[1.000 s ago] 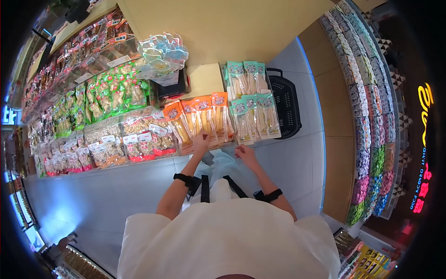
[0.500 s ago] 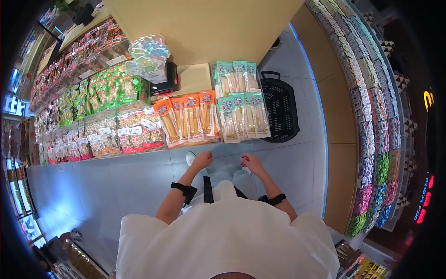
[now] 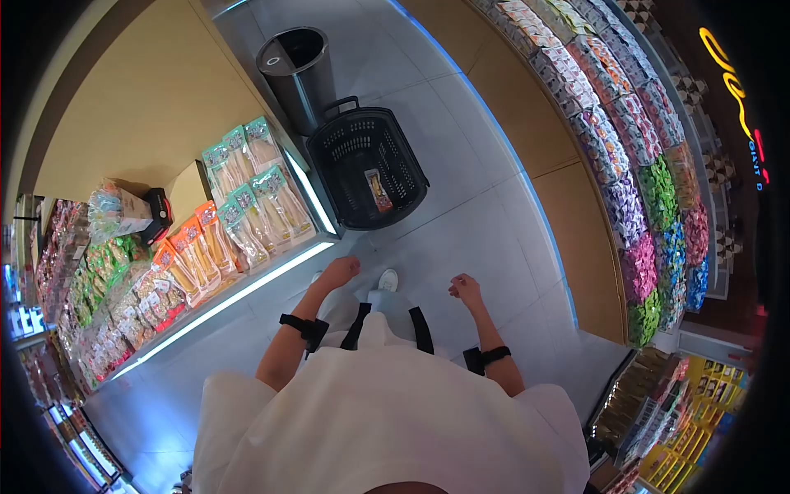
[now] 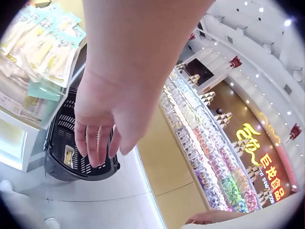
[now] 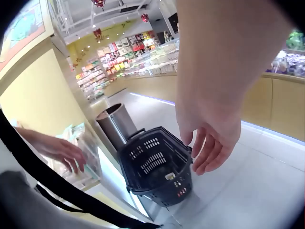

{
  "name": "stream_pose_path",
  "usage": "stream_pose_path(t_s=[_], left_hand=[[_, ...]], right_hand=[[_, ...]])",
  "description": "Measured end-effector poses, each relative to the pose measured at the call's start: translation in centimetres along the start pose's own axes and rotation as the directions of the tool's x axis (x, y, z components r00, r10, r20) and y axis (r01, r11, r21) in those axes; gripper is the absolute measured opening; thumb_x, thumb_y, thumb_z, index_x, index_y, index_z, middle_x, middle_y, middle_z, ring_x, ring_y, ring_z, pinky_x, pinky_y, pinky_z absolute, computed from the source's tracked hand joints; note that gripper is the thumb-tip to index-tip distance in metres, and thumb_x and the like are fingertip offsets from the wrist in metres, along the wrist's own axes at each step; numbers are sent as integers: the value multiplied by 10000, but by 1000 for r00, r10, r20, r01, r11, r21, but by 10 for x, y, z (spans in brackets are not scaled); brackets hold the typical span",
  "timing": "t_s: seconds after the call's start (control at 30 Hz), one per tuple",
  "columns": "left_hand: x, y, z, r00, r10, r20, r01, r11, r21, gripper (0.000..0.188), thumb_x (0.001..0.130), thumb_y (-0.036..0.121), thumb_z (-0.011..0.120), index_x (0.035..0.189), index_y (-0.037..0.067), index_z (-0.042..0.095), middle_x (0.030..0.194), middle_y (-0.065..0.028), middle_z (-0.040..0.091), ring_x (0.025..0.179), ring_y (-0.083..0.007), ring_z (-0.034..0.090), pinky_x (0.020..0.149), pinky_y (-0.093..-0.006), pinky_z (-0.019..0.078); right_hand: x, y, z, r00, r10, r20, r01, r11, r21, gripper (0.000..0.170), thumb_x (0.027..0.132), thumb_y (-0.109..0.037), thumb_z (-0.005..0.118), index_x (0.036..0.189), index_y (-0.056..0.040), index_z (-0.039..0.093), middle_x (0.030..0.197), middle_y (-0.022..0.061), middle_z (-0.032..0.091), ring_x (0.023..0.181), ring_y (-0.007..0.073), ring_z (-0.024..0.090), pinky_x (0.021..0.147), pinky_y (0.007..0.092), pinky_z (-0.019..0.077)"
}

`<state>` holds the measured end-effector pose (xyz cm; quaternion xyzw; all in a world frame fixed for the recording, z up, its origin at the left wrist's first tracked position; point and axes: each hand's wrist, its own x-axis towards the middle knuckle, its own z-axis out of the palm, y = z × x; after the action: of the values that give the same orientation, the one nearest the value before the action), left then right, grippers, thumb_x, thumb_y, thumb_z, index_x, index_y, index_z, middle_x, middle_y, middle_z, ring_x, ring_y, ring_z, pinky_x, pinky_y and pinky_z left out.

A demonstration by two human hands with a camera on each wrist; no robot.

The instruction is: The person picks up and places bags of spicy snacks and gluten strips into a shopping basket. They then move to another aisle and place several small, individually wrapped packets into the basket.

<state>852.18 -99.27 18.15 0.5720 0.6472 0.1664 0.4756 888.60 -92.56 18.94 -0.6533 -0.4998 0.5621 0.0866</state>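
Observation:
My left hand (image 3: pixel 340 272) hangs in the air in front of the display shelf, holding nothing; in the left wrist view its fingers hang loosely (image 4: pixel 107 119). Over the floor to the right, my right hand (image 3: pixel 467 291) is also empty, its fingers loosely bent in the right wrist view (image 5: pixel 209 138). Beyond both hands a black basket (image 3: pixel 329 165) stands on the floor, with one small packet (image 3: pixel 378 191) lying inside. Orange-topped packs (image 3: pixel 191 247) and green-topped packs (image 3: pixel 271 198) lie on the shelf left of the basket.
A metal bin (image 3: pixel 300 90) stands behind the basket. The shelf's lit edge (image 3: pixel 239 296) runs along the left. Across the aisle on the right, a long counter (image 3: pixel 568 206) holds rows of wrapped sweets (image 3: pixel 634 239).
The view has swung right, bringing the bin and the basket's inside into sight. My left hand has come away from the orange packs, and both hands are now farther apart.

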Motion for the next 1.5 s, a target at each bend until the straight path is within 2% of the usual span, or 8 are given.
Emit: stream_pose_path(t_s=[0.17,0.43,0.7,0.93,1.07,1.13,1.27,1.5], left_hand=[[38,38,-17,994,-44,-101,41,999,-31,183,802,204,556,888,43,555,798,-140,608,769,-302,587,681,-388,455],[123,-13,-8,983,-179,-38,170,969,-180,177,807,213,551,870,48,556,732,-124,617,655,-254,617,634,-372,473],[184,-46,10,869,-380,-318,296,913,-281,128,787,170,523,796,44,545,762,-163,604,745,-346,583,664,-415,457],[229,-104,47,610,-678,-409,594,734,-331,416,705,57,612,1085,74,444,1224,-156,393,1067,-338,443,829,-424,424],[270,-136,58,429,-569,-702,723,682,-111,610,706,64,605,1258,101,350,1318,-171,305,1121,-341,402,920,-416,368],[296,-165,61,370,-566,-737,787,612,-75,676,712,82,600,1315,129,299,1365,-174,246,1142,-346,379,948,-427,337],[323,-207,82,251,-493,-833,865,500,-35,624,749,152,578,1315,149,317,1357,-205,268,1023,-331,445,859,-451,346],[327,-215,86,267,-441,-857,866,500,12,597,727,166,581,1275,68,366,1320,-222,322,893,-312,474,754,-397,349]], right_hand=[[41,30,-41,985,154,72,-144,982,-125,218,824,-187,540,905,14,572,708,113,628,595,150,614,512,237,487],[139,-51,-47,983,26,182,-6,994,-109,243,827,-215,537,910,11,565,688,109,622,584,147,608,532,247,488],[256,-92,-49,933,160,322,-48,943,-330,217,822,-200,539,882,6,571,683,114,623,571,158,615,491,246,485],[400,-146,62,905,46,423,148,898,-414,172,813,-148,527,824,18,571,633,115,618,508,166,604,479,260,492],[524,-97,163,865,-71,496,397,701,-592,170,819,-127,511,824,31,576,636,125,619,551,181,617,490,275,500],[561,-107,213,893,217,394,138,702,-698,203,816,-158,534,846,36,585,693,137,632,591,203,627,503,293,513],[652,-16,290,917,193,349,145,654,-743,310,760,-237,618,885,45,596,780,153,641,664,240,637,532,337,527],[729,66,335,969,223,110,-42,580,-814,556,629,-389,718,979,18,571,957,202,613,915,342,593,811,374,472]])
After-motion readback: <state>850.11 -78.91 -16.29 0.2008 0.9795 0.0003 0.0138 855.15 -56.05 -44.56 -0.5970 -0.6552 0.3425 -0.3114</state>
